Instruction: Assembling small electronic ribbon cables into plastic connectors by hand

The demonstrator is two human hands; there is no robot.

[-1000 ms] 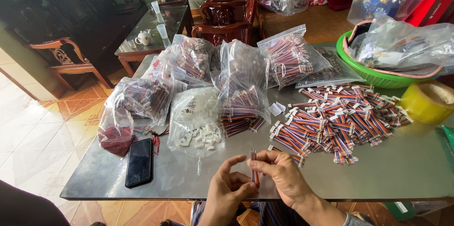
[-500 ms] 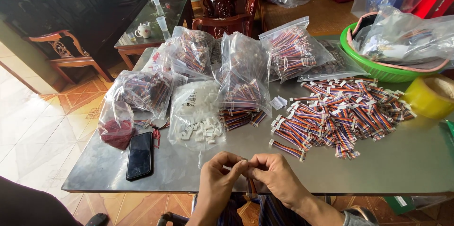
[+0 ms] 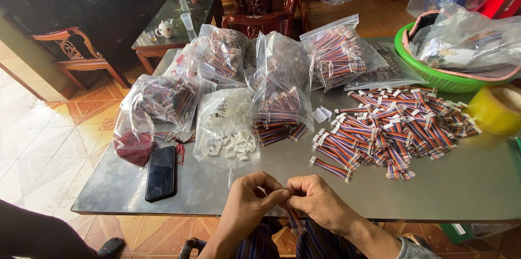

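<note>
fingers of the left hand (image 3: 251,200) and right hand (image 3: 317,200) are being pinched narrow together on a striped wire bundle (image 3: 294,220) at the near edge of the metal table (image 3: 461,188). its long axis is being hung downward below the fingertips, equally near both hands. the loose pile of wire bundles (image 3: 391,131) is being left well apart, up and right.

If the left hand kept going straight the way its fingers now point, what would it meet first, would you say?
The left hand points right, fingertips already pinched against the right hand over a striped cable. So it would meet the right hand's fingers at once.
</note>
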